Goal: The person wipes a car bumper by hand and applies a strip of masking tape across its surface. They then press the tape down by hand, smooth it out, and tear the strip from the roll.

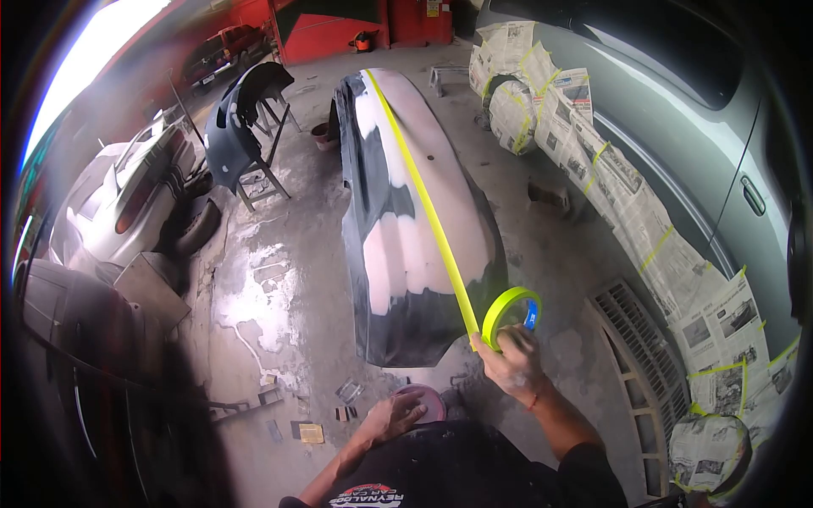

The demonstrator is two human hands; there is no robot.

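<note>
A long bumper, patched pink, white and dark grey, stretches away in front of me. One straight strip of yellow-green tape runs along it from the far end to my right hand. My right hand is closed on the tape roll, just off the near right corner of the bumper, with the strip's near end at its fingers. Near my body, my left hand has its fingers spread and holds nothing, beside a round pinkish object that it partly overlaps.
On the right stands a grey-green car with newspaper masking along its lower side. A slatted grille panel lies before it. Another dark bumper rests on a stand at the left, near a white car part.
</note>
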